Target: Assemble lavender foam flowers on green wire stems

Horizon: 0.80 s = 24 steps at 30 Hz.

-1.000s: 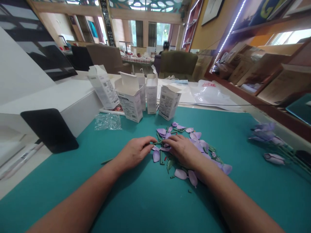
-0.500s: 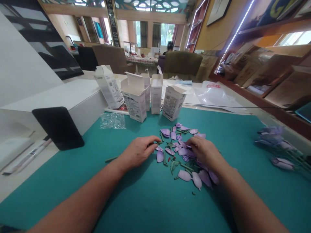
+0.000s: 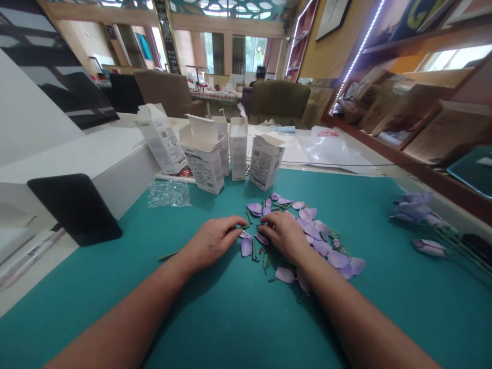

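Pinching a small green piece (image 3: 245,226), the left hand (image 3: 210,242) sits just apart from the right hand (image 3: 288,236), which bends over, partly hiding, purple petals (image 3: 339,260) on the worktop (image 3: 215,318); its grip, I cannot tell. Far right, the flower bunch (image 3: 415,206) is cut off.

Workroom with green mat (image 3: 215,318), laden shelves (image 3: 408,158)

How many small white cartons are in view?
5: the leftmost carton, the wide carton beside it, the rear carton behind that, then the narrow carton, and the rightmost carton. More may be hidden.
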Motion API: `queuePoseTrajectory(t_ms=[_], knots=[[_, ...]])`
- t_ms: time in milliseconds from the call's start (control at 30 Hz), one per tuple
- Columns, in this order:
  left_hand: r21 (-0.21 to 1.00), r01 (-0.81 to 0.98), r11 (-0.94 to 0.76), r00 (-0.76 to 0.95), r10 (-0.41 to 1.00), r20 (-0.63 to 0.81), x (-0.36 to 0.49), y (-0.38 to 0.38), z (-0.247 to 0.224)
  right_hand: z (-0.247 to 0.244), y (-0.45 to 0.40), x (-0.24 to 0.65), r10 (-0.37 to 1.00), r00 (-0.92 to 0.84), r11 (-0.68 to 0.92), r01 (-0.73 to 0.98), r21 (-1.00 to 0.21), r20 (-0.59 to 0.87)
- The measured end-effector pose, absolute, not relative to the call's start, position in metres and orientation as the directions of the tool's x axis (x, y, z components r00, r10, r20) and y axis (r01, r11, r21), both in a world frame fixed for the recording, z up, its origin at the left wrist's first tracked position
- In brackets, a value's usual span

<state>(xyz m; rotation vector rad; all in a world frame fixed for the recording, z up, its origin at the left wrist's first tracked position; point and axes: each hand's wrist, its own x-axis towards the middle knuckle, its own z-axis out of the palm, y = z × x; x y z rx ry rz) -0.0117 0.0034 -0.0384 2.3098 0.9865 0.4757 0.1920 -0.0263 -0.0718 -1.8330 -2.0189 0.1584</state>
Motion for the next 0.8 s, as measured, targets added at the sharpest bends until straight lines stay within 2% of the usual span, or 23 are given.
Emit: queuePoseTrajectory(t_ms=[233, 367, 600, 800], knots=[[0.602, 0.546, -0.583, 0.671, 0.734, 0.102, -0.011, 0.006, -0.037, -0.069, -0.034, 0.188, 0.945, 0.019, 0.159, 0.846, -0.509, 0.327], [0.597, 0.539, -0.595, 0.672, 0.731, 0.121, -0.012, 0.008, -0.042, -0.06, -0.047, 0.186, 0.96, 0.128, 0.065, 0.764, -0.642, 0.249], [0.617, 0.528, -0.583, 0.668, 0.734, 0.122, -0.009, 0.001, -0.036, -0.066, -0.052, 0.192, 0.968, 0.146, 0.114, 0.464, -0.879, 0.203], [0.617, 0.519, -0.592, 0.682, 0.722, 0.119, -0.009, -0.002, -0.038, -0.075, -0.051, 0.192, 0.969, 0.06, 0.194, 0.411, -0.891, 0.239]])
